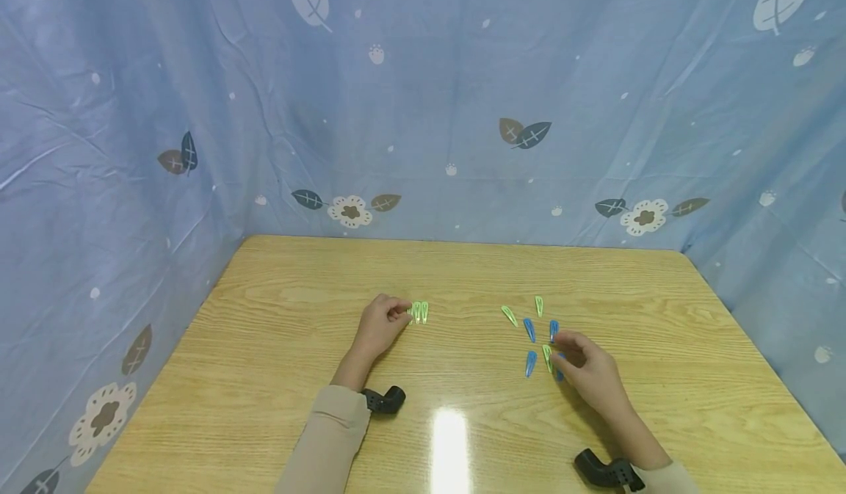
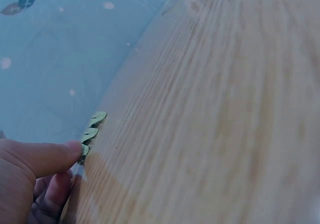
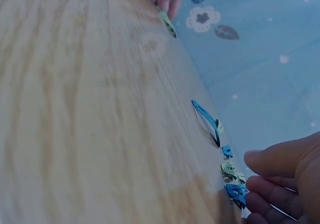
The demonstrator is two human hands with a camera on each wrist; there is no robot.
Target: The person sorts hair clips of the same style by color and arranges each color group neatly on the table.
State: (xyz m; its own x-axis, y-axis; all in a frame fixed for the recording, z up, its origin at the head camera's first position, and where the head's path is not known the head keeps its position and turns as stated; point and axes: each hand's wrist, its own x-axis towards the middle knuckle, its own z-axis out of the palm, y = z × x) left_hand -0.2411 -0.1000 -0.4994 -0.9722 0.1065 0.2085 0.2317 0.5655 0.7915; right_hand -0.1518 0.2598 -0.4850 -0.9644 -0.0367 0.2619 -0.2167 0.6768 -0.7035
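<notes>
Three green snap hair clips [image 1: 424,313] lie side by side in a short row on the wooden table. My left hand [image 1: 381,327] pinches the leftmost one, partly hidden by the fingertips; the left wrist view shows the thumb against this nearest green clip [image 2: 84,153]. Over a loose group of blue and green clips is my right hand [image 1: 593,376], thumb and fingers apart with nothing held. Under its fingertips lie a green clip [image 1: 547,357] and a blue clip [image 1: 560,368], partly covered. Whether the right fingers touch a blue clip [image 3: 235,194] I cannot tell.
Farther out in the loose group are a slanted green clip [image 1: 509,315], another green clip [image 1: 539,306] and blue clips [image 1: 529,329]. A blue patterned curtain [image 1: 449,105] hangs behind the table [image 1: 317,274]. Light glares off the table front.
</notes>
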